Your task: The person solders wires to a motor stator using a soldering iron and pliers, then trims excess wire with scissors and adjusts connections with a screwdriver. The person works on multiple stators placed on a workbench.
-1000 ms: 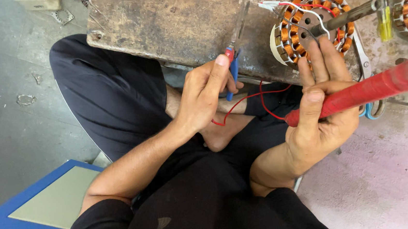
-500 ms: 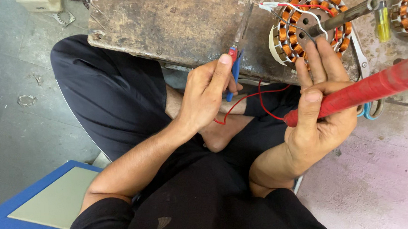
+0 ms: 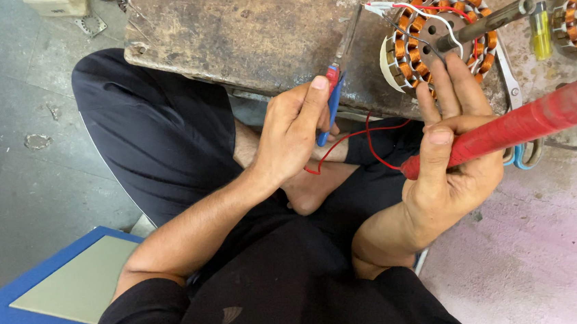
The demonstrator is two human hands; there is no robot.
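**What my two hands hold**

I see a red-and-blue-handled tool (image 3: 330, 100), its thin metal tip slanting up across the worn bench top, and a long handle wrapped in red (image 3: 519, 125) running out to the right edge. A thin red wire (image 3: 352, 138) loops between them, above my lap.

Wound stator (image 3: 440, 33) on workbench (image 3: 237, 36), lighter (image 3: 540, 31) right, scissors (image 3: 515, 117) just beside.

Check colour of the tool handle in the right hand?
Red. The handle lies across the right hand, clearest in the head view.
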